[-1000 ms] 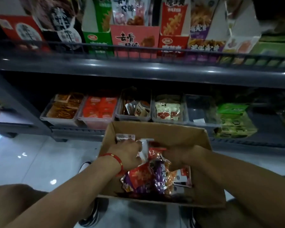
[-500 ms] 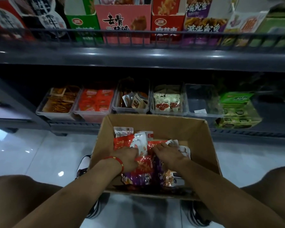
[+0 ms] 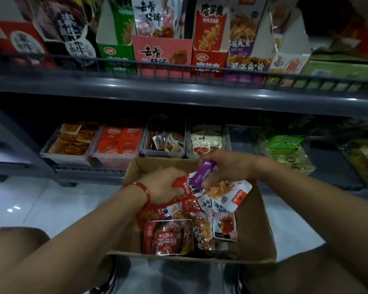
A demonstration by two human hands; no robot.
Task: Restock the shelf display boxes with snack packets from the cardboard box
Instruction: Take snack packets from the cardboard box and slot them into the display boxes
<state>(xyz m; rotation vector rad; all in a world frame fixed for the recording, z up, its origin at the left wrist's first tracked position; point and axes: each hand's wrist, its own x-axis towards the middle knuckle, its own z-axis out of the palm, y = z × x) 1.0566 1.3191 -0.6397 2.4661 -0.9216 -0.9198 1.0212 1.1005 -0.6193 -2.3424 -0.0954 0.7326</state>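
Head view: a cardboard box (image 3: 261,221) sits on the pale floor (image 3: 40,200) in front of the person, just below the bottom shelf (image 3: 179,102). Both hands are over the box's far half.

The left hand (image 3: 164,185), with a red bracelet (image 3: 143,188) at the wrist, is closed around the end of a red packet (image 3: 186,184); the fingers wrap its left edge and the rest of the packet sticks out to the right, toward the other hand.

The right hand (image 3: 227,166) is raised slightly above the pile, fingers pinching a purple packet (image 3: 204,174) that hangs down and to the left from the fingertips, its lower end touching or overlapping the red packet. Just beneath this hand lies a white packet (image 3: 232,188) printed with orange strips, which may also be caught in the grip; that cannot be told.

More packets (image 3: 168,236) lie loose in the near half of the box, dark red, purple and white ones overlapping.

On the bottom shelf stand clear bins (image 3: 115,158) side by side, holding orange, red and white packets; one bin (image 3: 242,134) to the right looks nearly bare. On the upper shelf, behind a wire rail (image 3: 179,70), stand the display boxes (image 3: 162,54) in a row.
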